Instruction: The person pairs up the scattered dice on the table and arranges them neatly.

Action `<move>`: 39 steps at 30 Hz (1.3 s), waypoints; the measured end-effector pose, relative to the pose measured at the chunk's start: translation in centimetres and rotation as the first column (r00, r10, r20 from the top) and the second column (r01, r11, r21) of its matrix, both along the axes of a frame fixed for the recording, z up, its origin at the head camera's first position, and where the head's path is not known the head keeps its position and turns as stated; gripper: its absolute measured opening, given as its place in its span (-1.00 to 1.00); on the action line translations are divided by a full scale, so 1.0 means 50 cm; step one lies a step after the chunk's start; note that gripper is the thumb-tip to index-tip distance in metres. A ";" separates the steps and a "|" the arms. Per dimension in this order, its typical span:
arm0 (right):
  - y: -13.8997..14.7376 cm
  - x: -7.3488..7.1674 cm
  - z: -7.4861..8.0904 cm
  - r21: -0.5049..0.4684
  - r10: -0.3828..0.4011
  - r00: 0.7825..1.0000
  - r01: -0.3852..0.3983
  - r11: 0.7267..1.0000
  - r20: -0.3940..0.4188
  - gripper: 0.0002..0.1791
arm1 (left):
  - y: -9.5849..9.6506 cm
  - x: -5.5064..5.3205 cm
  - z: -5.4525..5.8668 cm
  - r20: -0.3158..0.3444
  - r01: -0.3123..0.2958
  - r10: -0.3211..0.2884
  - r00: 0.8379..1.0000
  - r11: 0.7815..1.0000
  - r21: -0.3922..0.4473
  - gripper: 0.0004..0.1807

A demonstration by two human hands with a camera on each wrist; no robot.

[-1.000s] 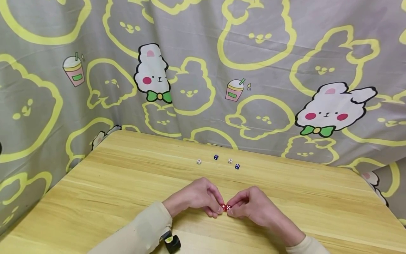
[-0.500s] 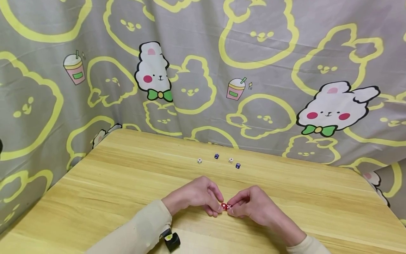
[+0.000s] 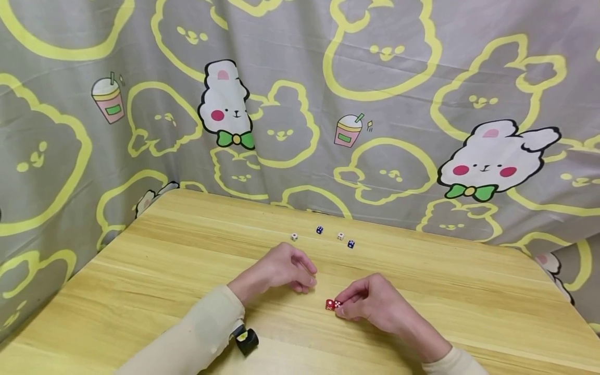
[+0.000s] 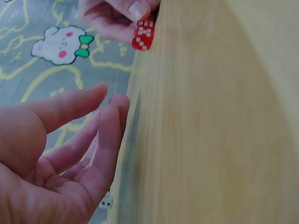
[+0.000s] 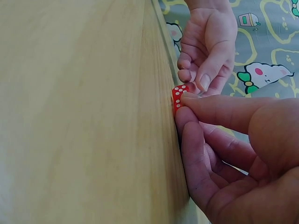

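Two red dice with white pips stand side by side on the table in the head view: a left red die [image 3: 330,304] and a right red die [image 3: 338,304]. My right hand [image 3: 375,302] pinches the right one between thumb and fingertips. In the right wrist view, the thumb covers part of the red die [image 5: 177,95]. My left hand [image 3: 281,268] is apart from the dice, up and to their left, its fingers loosely bent. Nothing lies between its thumb and fingers in the left wrist view.
Farther back on the wooden table [image 3: 187,250] lie two white dice, one left [image 3: 294,237] and one right [image 3: 340,236], and two blue dice [image 3: 320,229]. A patterned grey curtain [image 3: 290,62] hangs behind the table. A black device [image 3: 247,341] hangs at the left sleeve.
My left hand has let go of the left red die and drawn back up and to the left. My right hand stays in place at the right red die.
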State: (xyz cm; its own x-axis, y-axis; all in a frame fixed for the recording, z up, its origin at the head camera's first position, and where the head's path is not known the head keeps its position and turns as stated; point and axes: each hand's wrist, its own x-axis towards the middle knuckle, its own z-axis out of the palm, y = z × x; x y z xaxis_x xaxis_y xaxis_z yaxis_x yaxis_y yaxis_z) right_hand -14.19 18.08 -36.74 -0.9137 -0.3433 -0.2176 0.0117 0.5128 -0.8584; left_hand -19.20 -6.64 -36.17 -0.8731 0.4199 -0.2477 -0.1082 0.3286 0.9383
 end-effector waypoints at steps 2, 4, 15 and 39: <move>0.001 0.000 0.000 0.004 -0.005 1.000 0.005 1.000 0.003 -0.79 | -0.005 -0.006 0.001 -0.015 -0.019 0.019 1.000 1.000 -0.001 -0.78; 0.001 0.000 0.001 0.003 -0.008 1.000 0.008 1.000 0.004 -0.80 | -0.010 -0.011 0.004 -0.033 -0.051 0.050 0.998 0.999 -0.011 -0.75; 0.001 0.000 0.000 -0.008 -0.004 1.000 0.004 1.000 0.006 -0.80 | -0.035 -0.046 0.014 -0.153 -0.272 0.261 0.953 0.960 -0.060 -0.77; 0.000 -0.002 -0.001 -0.027 -0.004 1.000 0.004 1.000 0.023 -0.79 | -0.049 -0.131 0.001 -0.198 -0.374 0.340 0.920 0.911 -0.172 -0.77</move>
